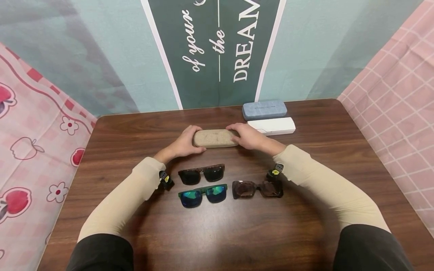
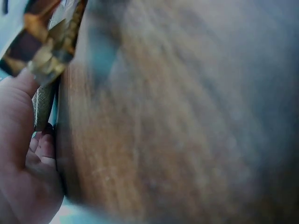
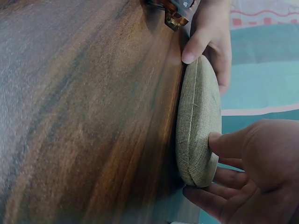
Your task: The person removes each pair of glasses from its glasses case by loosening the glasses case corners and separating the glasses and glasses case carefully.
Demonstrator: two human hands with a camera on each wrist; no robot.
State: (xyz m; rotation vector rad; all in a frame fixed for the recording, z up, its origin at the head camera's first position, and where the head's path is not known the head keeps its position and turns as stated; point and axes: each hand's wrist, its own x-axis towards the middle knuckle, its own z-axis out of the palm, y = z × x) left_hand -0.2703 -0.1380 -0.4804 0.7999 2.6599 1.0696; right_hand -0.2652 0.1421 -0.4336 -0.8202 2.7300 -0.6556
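A beige fabric-covered glasses case lies closed on the table, its long side running left to right. My left hand grips its left end, thumb at the near side and fingers round the far side. At the other end, my right hand holds the case between thumb and fingers; the right wrist view shows that thumb on the cloth surface of the case. Nearer to me lie dark brown sunglasses, green-framed sunglasses with blue-green lenses and tortoiseshell sunglasses.
A blue glasses case and a white case lie at the back right, close beside my right hand. The wooden table meets a printed cloth backdrop behind. Patterned pink cloths hang at both sides.
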